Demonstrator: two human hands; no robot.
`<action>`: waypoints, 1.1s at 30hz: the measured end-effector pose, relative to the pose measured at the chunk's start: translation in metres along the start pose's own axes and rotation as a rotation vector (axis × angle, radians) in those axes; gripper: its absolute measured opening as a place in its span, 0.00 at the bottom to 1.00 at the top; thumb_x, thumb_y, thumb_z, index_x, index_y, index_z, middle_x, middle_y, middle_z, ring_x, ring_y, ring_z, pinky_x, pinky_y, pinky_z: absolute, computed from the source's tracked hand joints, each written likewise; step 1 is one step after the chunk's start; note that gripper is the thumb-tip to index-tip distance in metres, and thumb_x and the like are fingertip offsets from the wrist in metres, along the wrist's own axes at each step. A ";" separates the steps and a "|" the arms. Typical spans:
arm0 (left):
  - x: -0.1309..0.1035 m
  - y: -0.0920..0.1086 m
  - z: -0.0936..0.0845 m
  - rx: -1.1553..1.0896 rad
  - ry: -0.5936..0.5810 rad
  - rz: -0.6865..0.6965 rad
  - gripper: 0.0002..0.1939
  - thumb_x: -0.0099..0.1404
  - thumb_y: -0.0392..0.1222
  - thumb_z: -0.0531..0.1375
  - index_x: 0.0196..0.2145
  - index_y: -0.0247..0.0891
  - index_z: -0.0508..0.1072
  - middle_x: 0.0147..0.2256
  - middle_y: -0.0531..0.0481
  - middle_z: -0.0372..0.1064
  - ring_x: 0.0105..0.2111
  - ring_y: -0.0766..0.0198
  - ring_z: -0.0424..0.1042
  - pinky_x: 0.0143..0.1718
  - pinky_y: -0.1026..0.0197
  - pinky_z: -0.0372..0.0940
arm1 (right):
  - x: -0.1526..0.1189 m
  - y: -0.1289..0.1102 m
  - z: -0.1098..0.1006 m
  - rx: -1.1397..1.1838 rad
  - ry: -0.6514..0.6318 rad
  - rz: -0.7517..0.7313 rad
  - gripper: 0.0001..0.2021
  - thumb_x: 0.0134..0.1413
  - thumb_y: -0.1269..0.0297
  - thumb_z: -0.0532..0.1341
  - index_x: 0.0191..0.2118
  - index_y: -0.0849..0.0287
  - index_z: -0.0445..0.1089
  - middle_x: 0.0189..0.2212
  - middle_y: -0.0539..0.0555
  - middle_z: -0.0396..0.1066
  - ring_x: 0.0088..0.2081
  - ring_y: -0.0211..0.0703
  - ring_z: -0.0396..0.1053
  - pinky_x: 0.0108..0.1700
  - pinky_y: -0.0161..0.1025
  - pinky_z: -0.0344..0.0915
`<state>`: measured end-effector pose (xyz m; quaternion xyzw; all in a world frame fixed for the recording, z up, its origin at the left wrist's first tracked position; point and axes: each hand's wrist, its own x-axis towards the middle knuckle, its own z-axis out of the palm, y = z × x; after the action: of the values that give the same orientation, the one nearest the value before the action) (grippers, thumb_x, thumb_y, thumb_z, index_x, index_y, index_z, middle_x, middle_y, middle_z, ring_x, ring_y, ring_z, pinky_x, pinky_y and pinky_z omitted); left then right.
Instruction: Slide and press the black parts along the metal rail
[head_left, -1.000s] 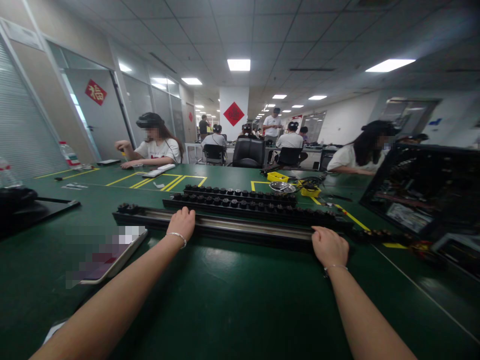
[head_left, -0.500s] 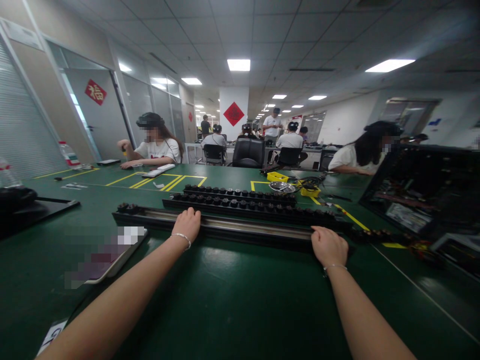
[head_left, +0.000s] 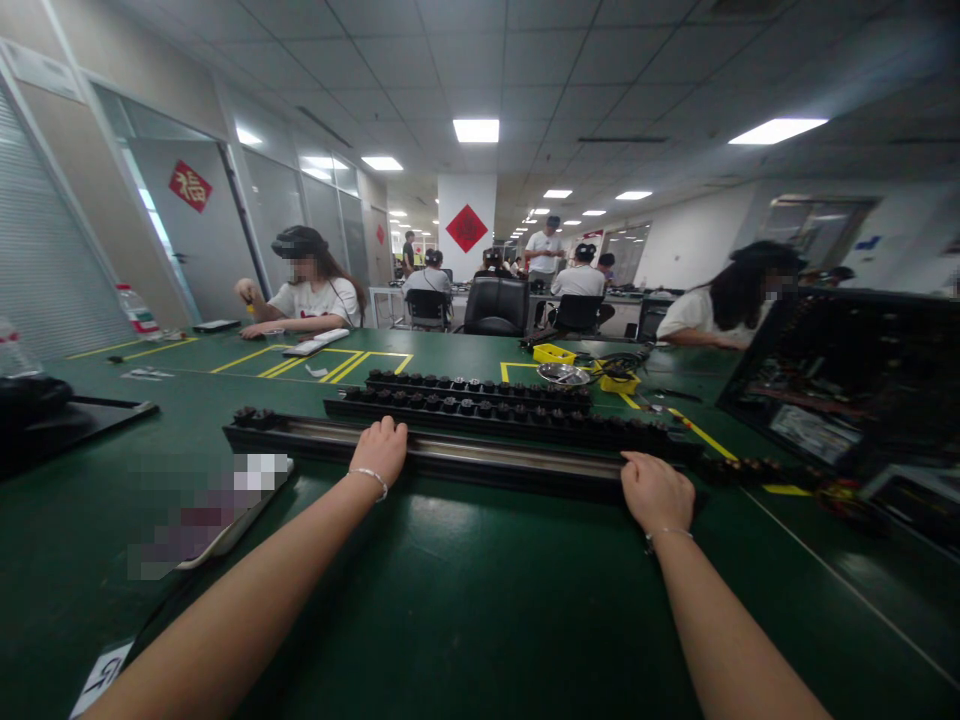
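Note:
A long black rail [head_left: 495,462] with a pale metal channel along its top lies across the green table in front of me. My left hand [head_left: 379,450] is closed over it left of the middle, fingers curled over the far edge. Near the right end, my right hand [head_left: 658,492] grips the same rail, its fingertips partly hidden. Two black knob-like parts [head_left: 255,414] sit at the rail's left end. Just behind are two more black strips, a nearer one [head_left: 495,412] and a farther one [head_left: 480,386], each carrying a row of round black parts.
A phone [head_left: 225,515] lies left of my forearm. Behind the strips are a metal dish [head_left: 564,374] and a yellow tray [head_left: 553,354]. An open black case [head_left: 840,390] with electronics stands at right. Two people sit across the table, at left and right.
My left hand has shifted slightly to the right along the rail. My right hand and the rail have hardly moved.

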<state>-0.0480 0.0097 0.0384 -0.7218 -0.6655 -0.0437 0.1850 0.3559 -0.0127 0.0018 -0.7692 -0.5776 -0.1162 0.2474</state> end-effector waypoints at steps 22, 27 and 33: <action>0.000 -0.001 0.005 -0.110 0.018 0.056 0.22 0.64 0.30 0.45 0.53 0.37 0.64 0.43 0.40 0.64 0.41 0.58 0.67 0.44 0.55 0.61 | -0.002 -0.003 -0.004 -0.008 -0.020 0.011 0.23 0.56 0.63 0.43 0.47 0.57 0.71 0.50 0.54 0.70 0.53 0.47 0.62 0.51 0.49 0.56; 0.003 -0.004 0.015 -0.161 0.071 0.051 0.22 0.64 0.32 0.48 0.56 0.31 0.59 0.42 0.38 0.65 0.43 0.56 0.68 0.45 0.55 0.62 | -0.001 -0.002 -0.003 -0.016 -0.013 0.000 0.23 0.56 0.63 0.43 0.47 0.57 0.72 0.49 0.54 0.70 0.52 0.46 0.63 0.51 0.48 0.56; 0.006 -0.020 0.030 -0.236 0.123 0.049 0.24 0.63 0.40 0.52 0.56 0.32 0.58 0.50 0.39 0.65 0.52 0.58 0.64 0.53 0.56 0.58 | 0.000 0.001 0.001 -0.021 0.008 -0.006 0.22 0.55 0.64 0.45 0.46 0.57 0.72 0.49 0.53 0.70 0.52 0.45 0.63 0.50 0.46 0.57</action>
<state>-0.0721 0.0263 0.0172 -0.7505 -0.6254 -0.1613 0.1400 0.3566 -0.0124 0.0013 -0.7696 -0.5775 -0.1260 0.2416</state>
